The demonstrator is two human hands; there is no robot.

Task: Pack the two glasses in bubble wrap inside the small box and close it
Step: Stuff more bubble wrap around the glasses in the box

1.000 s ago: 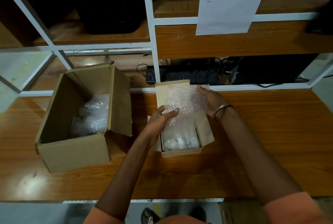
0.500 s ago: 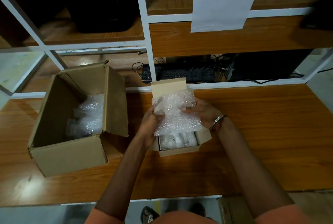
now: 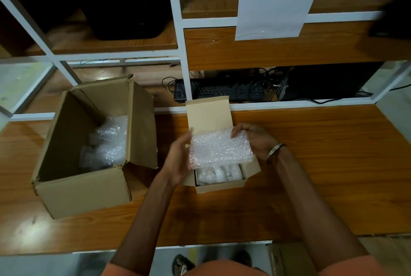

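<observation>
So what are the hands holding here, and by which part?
Both hold one bubble wrap sheet above the small box: the left hand at its left edge, the right hand at its far right corner.

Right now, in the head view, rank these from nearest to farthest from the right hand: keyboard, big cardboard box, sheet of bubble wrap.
1. Sheet of bubble wrap: held by the right hand.
2. Keyboard: behind, on the lower shelf.
3. Big cardboard box: far left on the table.
</observation>
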